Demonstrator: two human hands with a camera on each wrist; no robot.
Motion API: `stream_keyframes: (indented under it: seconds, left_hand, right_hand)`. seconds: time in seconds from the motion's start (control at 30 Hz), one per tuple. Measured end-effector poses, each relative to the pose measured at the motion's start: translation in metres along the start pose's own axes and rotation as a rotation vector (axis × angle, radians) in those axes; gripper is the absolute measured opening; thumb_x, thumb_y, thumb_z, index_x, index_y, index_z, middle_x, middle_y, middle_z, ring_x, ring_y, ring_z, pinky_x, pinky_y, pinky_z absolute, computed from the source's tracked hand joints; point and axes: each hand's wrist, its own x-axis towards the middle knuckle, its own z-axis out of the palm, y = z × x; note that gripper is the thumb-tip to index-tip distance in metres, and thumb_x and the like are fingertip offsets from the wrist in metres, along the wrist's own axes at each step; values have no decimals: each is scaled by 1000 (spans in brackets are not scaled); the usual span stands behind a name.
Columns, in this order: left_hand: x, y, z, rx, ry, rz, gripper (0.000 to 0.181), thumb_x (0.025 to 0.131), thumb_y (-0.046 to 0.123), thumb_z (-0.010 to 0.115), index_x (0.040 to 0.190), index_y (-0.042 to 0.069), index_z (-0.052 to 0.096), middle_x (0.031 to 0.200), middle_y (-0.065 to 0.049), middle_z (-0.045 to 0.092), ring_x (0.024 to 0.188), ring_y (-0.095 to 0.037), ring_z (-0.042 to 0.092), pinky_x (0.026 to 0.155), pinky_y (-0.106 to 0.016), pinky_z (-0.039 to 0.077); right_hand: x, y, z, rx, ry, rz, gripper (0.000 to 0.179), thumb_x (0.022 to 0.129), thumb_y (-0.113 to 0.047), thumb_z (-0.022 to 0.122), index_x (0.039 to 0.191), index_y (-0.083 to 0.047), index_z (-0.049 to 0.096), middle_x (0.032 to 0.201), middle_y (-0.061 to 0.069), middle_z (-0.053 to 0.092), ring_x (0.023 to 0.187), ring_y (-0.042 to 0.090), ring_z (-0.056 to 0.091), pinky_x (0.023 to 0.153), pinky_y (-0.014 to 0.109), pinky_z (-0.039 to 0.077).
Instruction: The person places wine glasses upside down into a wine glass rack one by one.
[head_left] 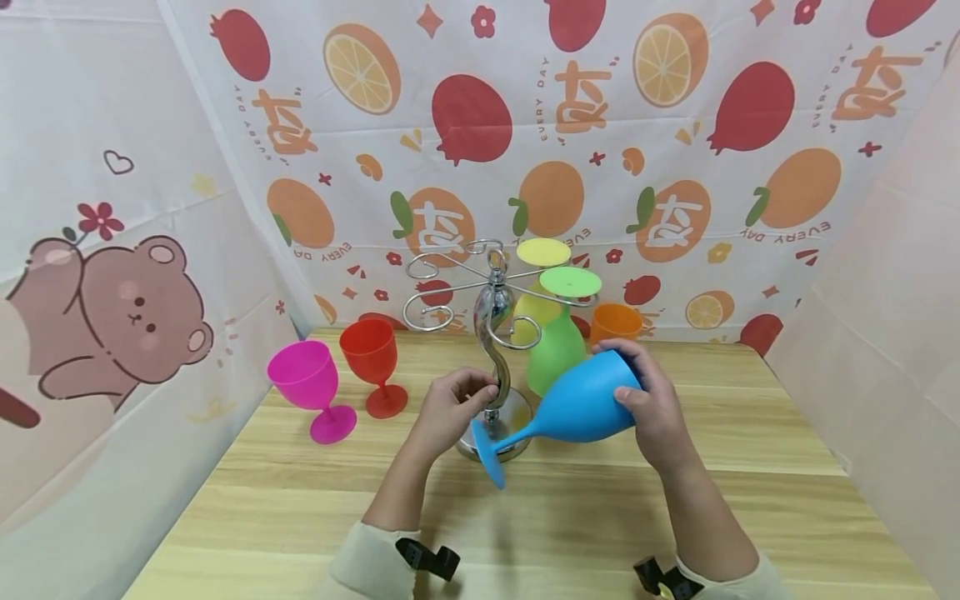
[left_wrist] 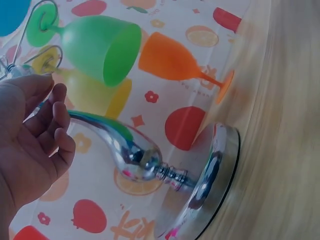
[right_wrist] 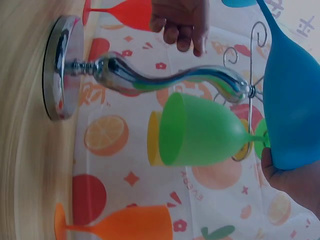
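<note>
Magenta plastic makes the wide-bowled goblet [head_left: 307, 377] at nine o'clock from the shiny chrome stand with curled wire arms [head_left: 492, 312]; it stands upright on the pale wood-grain bench [head_left: 285, 517]. Beside it, towards ten o'clock, is an upright red plastic goblet [head_left: 369, 354]. Neither shows any contents in the part of its inside you can see.

Your left hand [head_left: 453, 404] lies at nine o'clock of the stand's post, fingers loosely bent with nothing visible in them; you cannot tell whether a fingertip touches the metal.

The matte blue plastic goblet [head_left: 585, 400] is in front of the stand, raised off the bench and tilted, foot towards eight o'clock, mouth towards two. Your right hand [head_left: 660, 417] grips its bowl near the rim, thumb on the near side. It looks light, fairly stiff and unlikely to shatter, though smooth enough to slide; the bowl should give the fullest hold, and the slim stem suits a pinch. Its inside is mostly hidden.

At about two o'clock, a translucent yellow goblet [head_left: 528, 312] and a translucent green goblet [head_left: 553, 354] hang mouth-down from the wire arms. Beyond them, an orange plastic goblet [head_left: 615, 321] stands upright, contents hidden.
</note>
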Motion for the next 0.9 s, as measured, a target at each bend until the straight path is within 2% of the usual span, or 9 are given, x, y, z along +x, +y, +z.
stream_keyframes:
  seconds: [0.1, 0.23, 0.3, 0.4, 0.53, 0.67, 0.9]
  left_hand:
    - [-1, 1, 6, -23, -42, 18, 24, 91, 18, 72, 114, 12, 69, 104, -6, 68, 89, -23, 60, 77, -29, 53]
    - [-6, 5, 19, -44, -151, 148, 61, 81, 17, 82, 135, 18, 54, 123, -7, 63, 103, -28, 60, 82, -37, 55]
    - [-10, 12, 28, -52, -191, 189, 81, 76, 21, 86, 145, 23, 42, 134, -5, 57, 113, -29, 58, 87, -43, 54]
    - [-17, 25, 41, -25, -196, 223, 94, 74, 37, 86, 150, 28, 32, 144, -2, 50, 125, -29, 54, 96, -50, 52]
    - [-22, 35, 49, -46, -205, 303, 96, 74, 53, 76, 152, 26, 27, 151, -6, 42, 134, -32, 47, 103, -55, 46]
    - [-23, 38, 51, -73, -214, 383, 93, 76, 54, 72, 151, 21, 29, 151, -10, 41, 132, -34, 47, 103, -53, 46]
    - [-26, 40, 50, -52, -196, 394, 83, 81, 42, 76, 149, 19, 34, 148, -13, 43, 129, -36, 49, 100, -54, 48]
  right_hand:
    - [-1, 1, 6, 56, 20, -12, 47, 84, -9, 40, 130, -1, 48, 132, 6, 54, 118, 33, 45, 87, 49, 44]
    - [-2, 2, 13, 121, 40, -28, 47, 85, -11, 39, 130, -3, 49, 134, 9, 52, 120, 33, 44, 89, 51, 42]
    - [-2, 3, 16, 134, 45, -31, 48, 85, -13, 38, 131, -4, 48, 135, 10, 51, 120, 33, 44, 90, 51, 41]
    - [-4, 4, 21, 140, 45, -34, 48, 86, -14, 39, 132, -2, 46, 135, 8, 49, 120, 34, 43, 90, 51, 42]
    - [-5, 6, 27, 128, 40, -31, 49, 87, -16, 40, 134, -3, 45, 135, 5, 48, 120, 32, 42, 90, 49, 44]
    - [-6, 7, 30, 121, 35, -33, 49, 87, -18, 40, 134, -3, 45, 135, 5, 48, 120, 32, 43, 90, 49, 45]
    - [-7, 8, 32, 132, 24, -33, 50, 88, -19, 39, 135, -2, 43, 136, 5, 48, 122, 33, 42, 92, 51, 44]
